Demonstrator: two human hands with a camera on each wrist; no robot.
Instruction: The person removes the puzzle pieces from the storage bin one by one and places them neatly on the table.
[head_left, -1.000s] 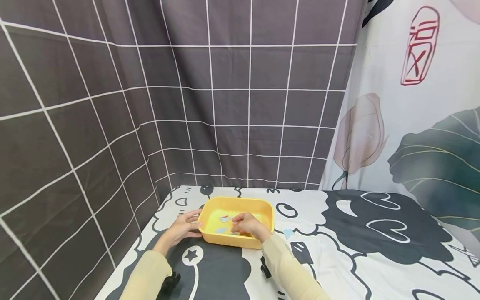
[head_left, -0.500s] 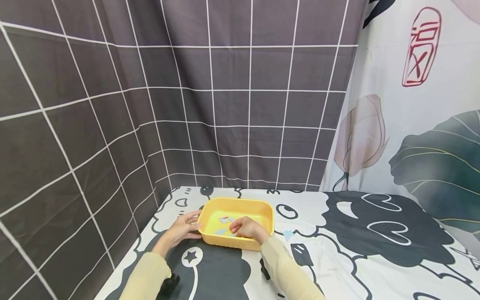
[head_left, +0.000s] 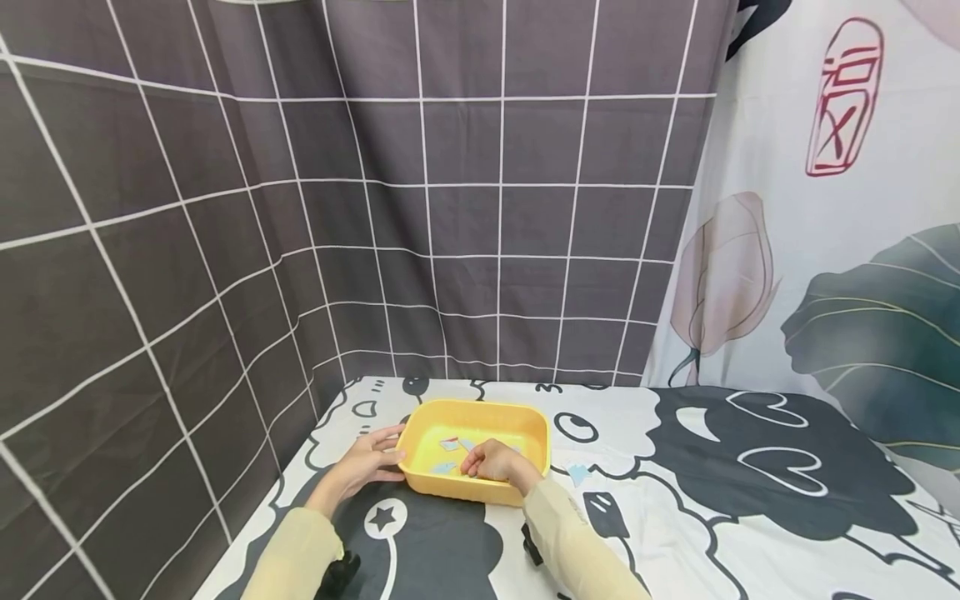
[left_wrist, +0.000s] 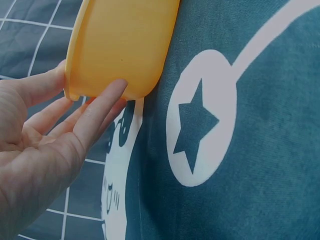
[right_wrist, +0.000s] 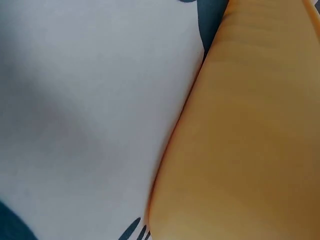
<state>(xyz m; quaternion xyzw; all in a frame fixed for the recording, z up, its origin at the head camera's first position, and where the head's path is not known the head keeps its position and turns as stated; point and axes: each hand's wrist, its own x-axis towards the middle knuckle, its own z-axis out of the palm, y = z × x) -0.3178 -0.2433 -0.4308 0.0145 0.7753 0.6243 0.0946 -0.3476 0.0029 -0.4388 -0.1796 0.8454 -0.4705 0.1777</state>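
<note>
A shallow yellow plastic basin (head_left: 487, 492) sits on the patterned cloth, with small flat pieces on its floor. Among them are a light blue piece (head_left: 443, 468) and a white piece with red on its edge (head_left: 449, 444). My left hand (head_left: 367, 462) touches the basin's left end, its thumb and fingers spread along rim and wall. From the left wrist, straight fingers (left_wrist: 102, 110) show against the outer wall. Inside the basin is my right hand (head_left: 491, 460), fingertips bent down close together near the floor; I cannot tell whether they pinch a piece. The right wrist view shows only the basin's outer wall (right_wrist: 240, 140).
Another light blue piece (head_left: 578, 473) lies on the cloth right of the basin. Black-and-white cartoon cloth (head_left: 630, 417) covers the surface. A dark gridded curtain (head_left: 465, 208) hangs behind and to the left, and a floral curtain (head_left: 825, 317) to the right.
My right hand has sunk slightly lower inside the basin, toward its near wall. The left hand keeps its place at the left end. The whole head view has shifted a little.
</note>
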